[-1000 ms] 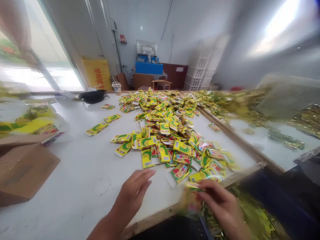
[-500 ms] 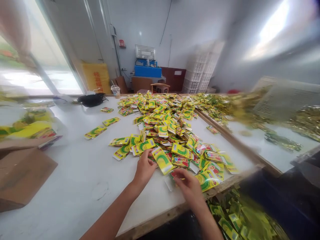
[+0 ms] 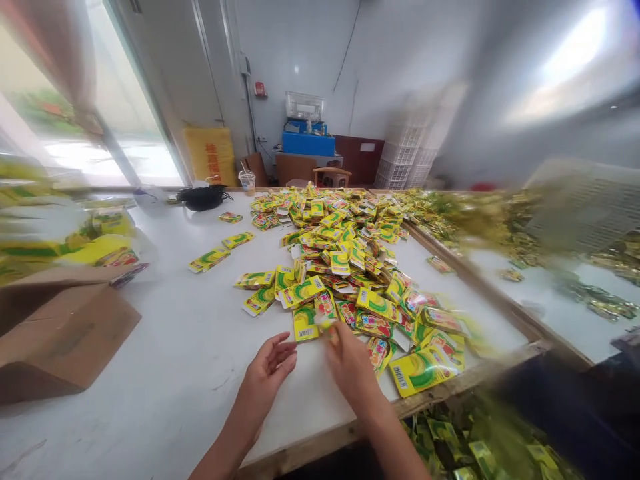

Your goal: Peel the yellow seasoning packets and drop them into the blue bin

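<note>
Below the front of the pile, my left hand (image 3: 269, 365) hovers over the white table with its fingers loosely curled and thumb apart; it holds nothing I can see. My right hand (image 3: 347, 363) is at the pile's near edge, its fingertips smeared by motion, so any grip is hidden. Just left of those fingertips lies a yellow-green small carton (image 3: 305, 325), barcode toward me. Behind both hands spreads a heap of similar cartons (image 3: 340, 260), some showing red printed faces. To the right, another flat carton (image 3: 423, 370) lies by the table's wooden edge.
An open cardboard box (image 3: 75, 333) stands at left, with yellow packs behind it. Farther back are a black bag (image 3: 203, 197) and a plastic cup (image 3: 247, 181). A wooden strip (image 3: 465, 287) divides off gold packets at right. More cartons (image 3: 465, 440) lie below the table edge.
My left hand has let go of the carton it held and drawn back toward me. My right hand has moved left to the pile's near edge. The view has shifted slightly.
</note>
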Demonstrator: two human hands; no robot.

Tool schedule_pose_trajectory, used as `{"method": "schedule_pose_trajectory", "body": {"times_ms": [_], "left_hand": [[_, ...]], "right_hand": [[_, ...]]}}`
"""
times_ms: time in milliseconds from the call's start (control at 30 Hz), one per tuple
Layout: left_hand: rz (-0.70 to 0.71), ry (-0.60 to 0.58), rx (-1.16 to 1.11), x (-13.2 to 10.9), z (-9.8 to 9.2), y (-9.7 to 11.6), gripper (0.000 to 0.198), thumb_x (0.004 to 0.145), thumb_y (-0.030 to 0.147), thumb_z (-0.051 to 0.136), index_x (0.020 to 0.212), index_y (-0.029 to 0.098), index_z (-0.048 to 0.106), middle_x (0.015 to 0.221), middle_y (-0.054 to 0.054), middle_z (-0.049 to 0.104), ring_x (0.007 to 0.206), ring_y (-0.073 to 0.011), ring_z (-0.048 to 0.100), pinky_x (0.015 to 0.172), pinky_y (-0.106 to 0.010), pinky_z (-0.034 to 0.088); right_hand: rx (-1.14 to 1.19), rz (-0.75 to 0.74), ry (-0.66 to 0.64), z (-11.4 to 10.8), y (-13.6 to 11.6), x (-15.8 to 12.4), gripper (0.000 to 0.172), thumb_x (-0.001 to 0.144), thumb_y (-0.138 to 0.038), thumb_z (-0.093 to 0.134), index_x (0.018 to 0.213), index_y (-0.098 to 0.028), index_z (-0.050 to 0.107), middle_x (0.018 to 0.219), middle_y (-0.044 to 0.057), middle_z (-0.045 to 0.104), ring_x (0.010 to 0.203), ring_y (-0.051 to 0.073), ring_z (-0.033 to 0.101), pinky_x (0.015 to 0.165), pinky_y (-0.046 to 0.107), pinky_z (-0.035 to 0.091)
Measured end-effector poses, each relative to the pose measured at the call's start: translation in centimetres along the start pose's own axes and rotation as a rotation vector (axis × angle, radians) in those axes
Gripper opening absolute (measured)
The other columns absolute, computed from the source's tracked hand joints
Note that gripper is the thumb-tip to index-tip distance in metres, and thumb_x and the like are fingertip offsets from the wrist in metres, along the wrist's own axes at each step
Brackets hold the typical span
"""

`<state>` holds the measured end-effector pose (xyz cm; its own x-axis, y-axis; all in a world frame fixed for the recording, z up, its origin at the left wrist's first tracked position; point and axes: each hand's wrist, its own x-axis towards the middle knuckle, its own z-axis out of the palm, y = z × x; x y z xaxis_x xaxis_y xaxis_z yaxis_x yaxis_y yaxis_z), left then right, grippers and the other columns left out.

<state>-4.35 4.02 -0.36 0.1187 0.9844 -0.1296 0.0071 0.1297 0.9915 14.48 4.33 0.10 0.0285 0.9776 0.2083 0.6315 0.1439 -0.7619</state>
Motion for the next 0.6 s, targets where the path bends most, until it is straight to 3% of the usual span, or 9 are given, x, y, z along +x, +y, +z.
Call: {"method": "schedule_pose_trajectory", "body": {"times_ms": [100, 167, 300, 433, 600], "left_hand": [[0.071, 0.031, -0.039, -0.9, -0.2, 0.0, 0.058, 0.082, 0.034, 0.069, 0.135, 0.030, 0.046, 0.131, -0.006, 0.060, 0.128, -0.0227, 0.049, 0.100, -0.032, 0.046], [0.093, 0.062, -0.031, -1.8, -0.6, -0.4, 0.054, 0.079, 0.033, 0.073, 0.128, 0.028, 0.052, 0.117, -0.004, 0.068, 0.115, -0.0214, 0.059, 0.094, -0.029, 0.049], [0.089, 0.085, -0.068, -3.4, -1.5, -1.4, 0.037, 0.075, 0.032, 0.077, 0.107, 0.025, 0.059, 0.093, -0.001, 0.073, 0.083, -0.0177, 0.067, 0.077, -0.026, 0.054], [0.029, 0.042, -0.101, -4.6, -0.8, -1.0, 0.022, 0.075, 0.035, 0.076, 0.090, 0.020, 0.073, 0.088, -0.003, 0.075, 0.089, -0.0220, 0.067, 0.082, -0.028, 0.052], [-0.230, 0.003, -0.578, -4.7, 1.3, 0.4, 0.030, 0.062, 0.034, 0.084, 0.085, 0.016, 0.078, 0.085, -0.010, 0.078, 0.088, -0.0272, 0.069, 0.083, -0.036, 0.051]], "right_hand": [[0.571, 0.068, -0.196, 0.9, -0.8, -2.5, 0.021, 0.090, -0.035, 0.060, 0.103, -0.020, 0.065, 0.093, 0.002, 0.069, 0.085, 0.022, 0.061, 0.073, 0.027, 0.047], [0.769, 0.111, -0.286, 1.7, -1.0, -4.0, 0.027, 0.084, -0.040, 0.068, 0.101, -0.020, 0.068, 0.093, 0.002, 0.069, 0.086, 0.022, 0.062, 0.075, 0.028, 0.048], [0.859, 0.221, -0.195, 2.0, -1.4, -5.0, 0.033, 0.090, -0.046, 0.059, 0.102, -0.018, 0.072, 0.095, 0.005, 0.070, 0.089, 0.022, 0.060, 0.080, 0.029, 0.047], [0.904, 0.310, -0.222, 1.5, -1.7, -4.5, 0.037, 0.086, -0.051, 0.064, 0.082, -0.015, 0.073, 0.070, 0.002, 0.065, 0.067, 0.016, 0.056, 0.063, 0.025, 0.044], [0.903, 0.253, -0.317, 0.4, -1.2, -3.9, 0.032, 0.079, -0.049, 0.072, 0.083, -0.017, 0.073, 0.076, 0.004, 0.069, 0.072, 0.019, 0.060, 0.066, 0.026, 0.047]]}}
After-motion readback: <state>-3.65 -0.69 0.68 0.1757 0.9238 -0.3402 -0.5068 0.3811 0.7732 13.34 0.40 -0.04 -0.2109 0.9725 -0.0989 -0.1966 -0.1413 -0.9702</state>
